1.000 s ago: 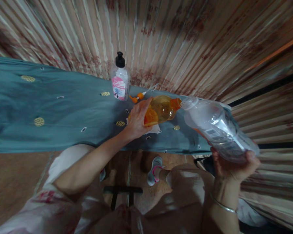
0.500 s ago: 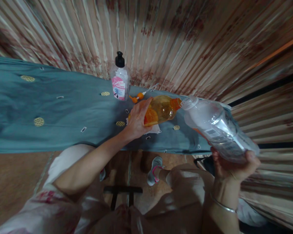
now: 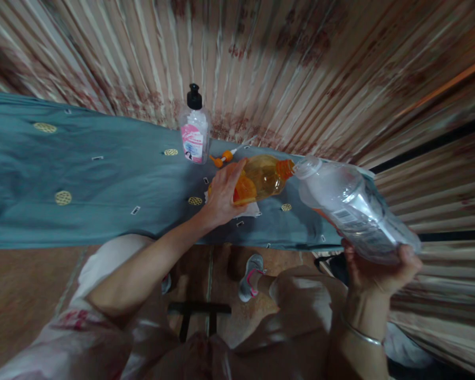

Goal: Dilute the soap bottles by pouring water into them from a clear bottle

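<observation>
- Bottle mouths are meeting: the clear bottle [image 3: 350,206] is tilting down to the left, its open neck touching the orange neck of the amber bottle [image 3: 261,178].
- My left hand [image 3: 221,198] is gripping the amber bottle, fingers [image 3: 237,171] wrapping its orange-labelled body, tipping it over the table [image 3: 83,184].
- My right hand [image 3: 376,272] is clamping the base of the clear bottle from below, holding it in the air past the table's right end.
- A white cloth [image 3: 251,210] is lying under the amber bottle.
- An orange cap [image 3: 224,157] is resting just behind it on the teal cover.
- A pump bottle [image 3: 195,132] with a pink label is standing upright nearby, against the curtain [image 3: 301,68].
</observation>
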Demonstrator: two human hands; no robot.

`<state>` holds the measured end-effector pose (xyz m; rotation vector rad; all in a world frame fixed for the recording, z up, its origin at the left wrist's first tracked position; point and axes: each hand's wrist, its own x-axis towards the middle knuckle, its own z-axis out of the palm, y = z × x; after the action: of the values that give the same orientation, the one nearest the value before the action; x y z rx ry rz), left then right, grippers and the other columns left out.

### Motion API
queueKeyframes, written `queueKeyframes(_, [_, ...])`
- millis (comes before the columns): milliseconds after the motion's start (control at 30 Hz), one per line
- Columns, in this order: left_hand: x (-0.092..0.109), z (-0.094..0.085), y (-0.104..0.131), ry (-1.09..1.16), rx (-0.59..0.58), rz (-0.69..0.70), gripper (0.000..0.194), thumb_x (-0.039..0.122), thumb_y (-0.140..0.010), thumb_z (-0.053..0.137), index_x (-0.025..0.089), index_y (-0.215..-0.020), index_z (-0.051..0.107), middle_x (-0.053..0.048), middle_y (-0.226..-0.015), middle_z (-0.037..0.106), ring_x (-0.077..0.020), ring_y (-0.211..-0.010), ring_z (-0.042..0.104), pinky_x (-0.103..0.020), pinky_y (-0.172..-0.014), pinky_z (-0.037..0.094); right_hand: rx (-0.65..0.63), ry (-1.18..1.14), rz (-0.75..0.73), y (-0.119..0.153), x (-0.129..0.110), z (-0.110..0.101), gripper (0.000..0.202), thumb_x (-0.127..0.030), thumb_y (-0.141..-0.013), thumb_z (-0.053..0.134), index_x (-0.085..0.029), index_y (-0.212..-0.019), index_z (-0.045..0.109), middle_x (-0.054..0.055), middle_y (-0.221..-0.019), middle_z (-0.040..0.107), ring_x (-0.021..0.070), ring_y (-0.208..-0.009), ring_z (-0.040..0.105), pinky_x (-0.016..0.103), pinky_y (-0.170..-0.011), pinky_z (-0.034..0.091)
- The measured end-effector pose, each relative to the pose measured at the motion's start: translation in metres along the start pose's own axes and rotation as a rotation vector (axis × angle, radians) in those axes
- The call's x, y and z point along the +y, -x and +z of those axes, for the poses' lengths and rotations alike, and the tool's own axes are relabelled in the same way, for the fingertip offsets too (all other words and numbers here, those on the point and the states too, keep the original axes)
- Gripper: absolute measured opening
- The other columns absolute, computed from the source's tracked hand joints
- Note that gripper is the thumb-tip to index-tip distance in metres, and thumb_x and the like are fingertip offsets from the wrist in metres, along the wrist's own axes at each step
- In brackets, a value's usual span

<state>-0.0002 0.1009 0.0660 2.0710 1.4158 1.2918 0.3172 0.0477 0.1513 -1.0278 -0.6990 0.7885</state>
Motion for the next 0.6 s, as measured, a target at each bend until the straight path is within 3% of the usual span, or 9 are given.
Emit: queueKeyframes(600, [0.0001, -0.0010, 0.0001, -0.021, -0.016, 0.008, 0.106, 0.038, -0.075, 0.084, 0.026, -0.160, 0.022, -0.016, -0.157, 0.042, -0.0380, -0.142, 0.043, -0.056, -0.118, 0.036, -0.014, 0.015, -0.026, 0.0003, 0.0001, 0.0019, 0.045, -0.045, -0.050, 0.067, -0.027, -0.092, 0.065, 0.000, -0.103, 0.070, 0.0141, -0.061, 0.062, 0.021, -0.032, 0.044])
